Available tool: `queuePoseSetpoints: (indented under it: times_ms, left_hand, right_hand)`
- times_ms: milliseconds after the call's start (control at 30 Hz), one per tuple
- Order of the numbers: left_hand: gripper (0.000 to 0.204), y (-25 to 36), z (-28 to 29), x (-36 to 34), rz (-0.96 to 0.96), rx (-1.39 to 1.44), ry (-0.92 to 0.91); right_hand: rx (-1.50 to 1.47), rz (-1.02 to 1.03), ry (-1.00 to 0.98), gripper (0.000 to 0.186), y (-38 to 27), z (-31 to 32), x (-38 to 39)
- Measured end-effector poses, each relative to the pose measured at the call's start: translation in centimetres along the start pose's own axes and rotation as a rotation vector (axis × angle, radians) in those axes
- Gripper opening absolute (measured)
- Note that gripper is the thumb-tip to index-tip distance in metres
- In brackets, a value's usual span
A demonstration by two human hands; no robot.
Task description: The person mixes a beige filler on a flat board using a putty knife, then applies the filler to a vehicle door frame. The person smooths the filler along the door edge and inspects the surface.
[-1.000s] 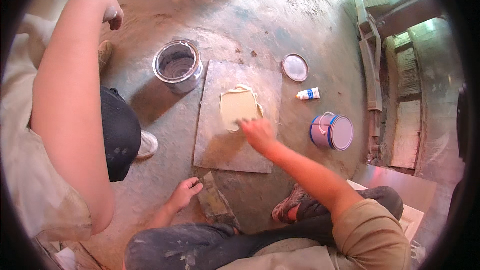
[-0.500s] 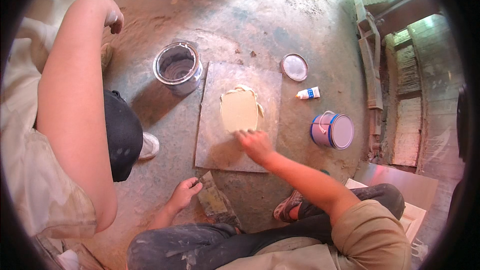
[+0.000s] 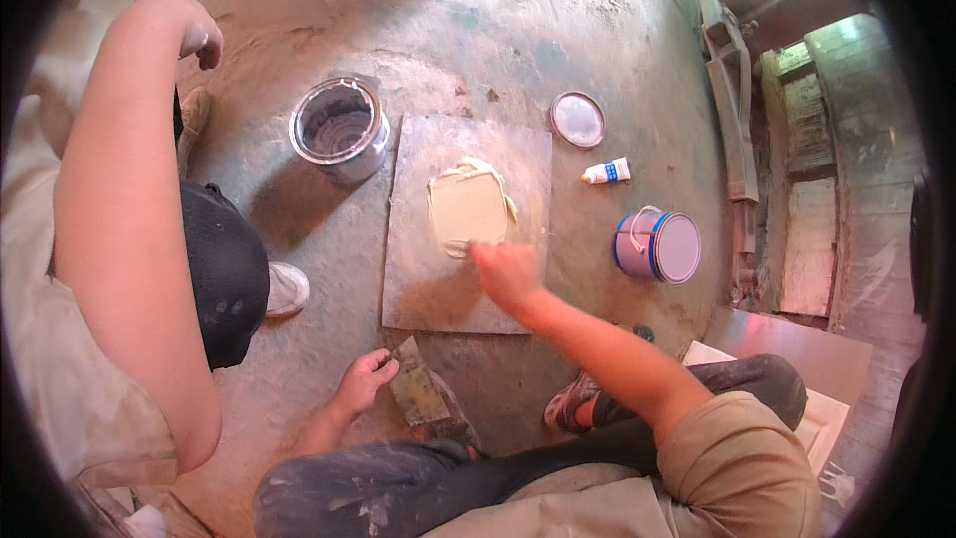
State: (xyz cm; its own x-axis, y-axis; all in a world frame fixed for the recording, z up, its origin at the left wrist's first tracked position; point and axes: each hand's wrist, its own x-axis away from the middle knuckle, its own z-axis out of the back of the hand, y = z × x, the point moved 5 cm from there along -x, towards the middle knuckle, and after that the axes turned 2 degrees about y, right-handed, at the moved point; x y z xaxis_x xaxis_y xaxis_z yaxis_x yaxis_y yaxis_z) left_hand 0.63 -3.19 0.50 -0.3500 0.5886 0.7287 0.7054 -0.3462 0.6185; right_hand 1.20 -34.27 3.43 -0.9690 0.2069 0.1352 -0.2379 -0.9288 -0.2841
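My right hand is closed at the near edge of a patch of cream-coloured paste. What it grips is hidden under the fingers. The patch has a smooth, roughly square middle with raised ridges around it, and lies on a grey, stained flat board on the floor. Nearer to me, my left hand pinches the corner of a flat, paste-stained scraper blade between thumb and fingers. It is held just in front of my crossed legs, off the board's near edge.
An open, paste-smeared tin stands left of the board. To the right are a round lid, a small white-and-blue tube and a closed tin with a handle. Another person's bare arm and shoe are at the left.
My right hand has turned more into a fist and moved slightly up over the patch's near edge, where fresh ridges of paste show. The whole view has shifted a little.
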Motion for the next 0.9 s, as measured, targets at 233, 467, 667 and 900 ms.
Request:
queuePoseSetpoints:
  times_ms: [233, 467, 667, 900]
  left_hand:
    - [0.027, 1.6, 0.0, -0.1, -0.015, -0.066, -0.014]
    - [0.029, 0.4, 1.8, 0.1, -0.018, -0.112, 0.064]
    - [0.033, -0.9, 1.8, 0.5, 0.031, 0.011, 0.049]
    - [0.033, -0.1, 0.8, 0.8, 0.038, -0.016, 0.002]
  right_hand:
    - [-0.459, -0.676, 0.371, 0.032, 12.6, 0.1, -0.2]
    - [-0.478, -0.954, 0.363, 0.032, 16.1, -6.2, 1.2]
    - [-0.366, -0.742, 0.333, 0.032, 15.9, -4.8, -9.3]
    - [-0.086, -0.1, 0.013, 0.025, 13.0, -3.6, -20.1]
